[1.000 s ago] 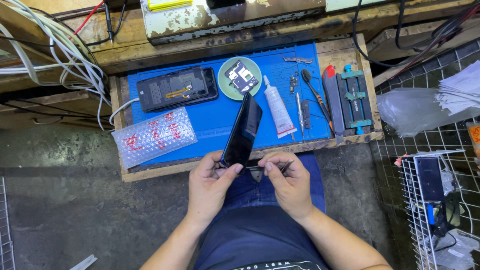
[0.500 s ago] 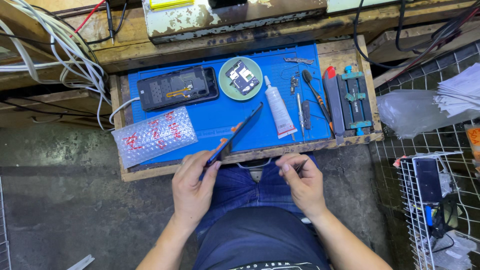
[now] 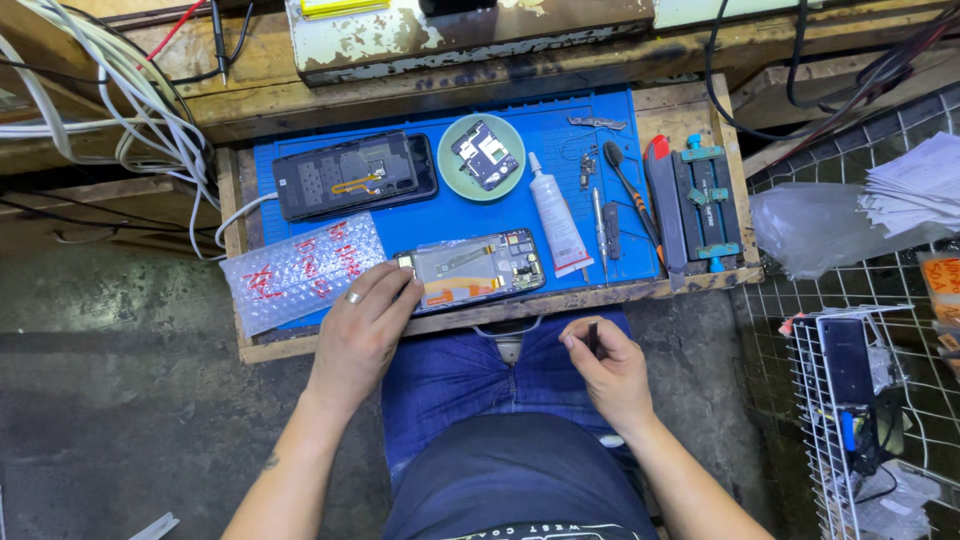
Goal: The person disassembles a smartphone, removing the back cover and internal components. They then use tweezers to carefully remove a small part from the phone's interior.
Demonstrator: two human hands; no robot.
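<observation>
An opened phone (image 3: 473, 270) with its inner parts showing lies flat on the blue work mat (image 3: 470, 215), near the front edge of the wooden tray. My left hand (image 3: 362, 328) rests on its left end, fingers spread over the corner. My right hand (image 3: 607, 365) hovers over my lap below the tray edge and pinches a small dark tool (image 3: 592, 338) between thumb and fingers. A second phone body (image 3: 355, 176) lies at the mat's back left. A green dish (image 3: 482, 157) holds a small circuit part.
A bubble-wrap bag (image 3: 300, 270) lies left of the opened phone. A white glue tube (image 3: 556, 224), a brush (image 3: 628, 185), tweezers and a blue clamp jig (image 3: 706, 205) sit on the right. White cables (image 3: 120, 110) hang at left; a wire rack (image 3: 850, 400) stands at right.
The phone, held upright in both hands a second ago, now lies flat on the mat with its inside up. My right hand has let go and dropped toward my lap.
</observation>
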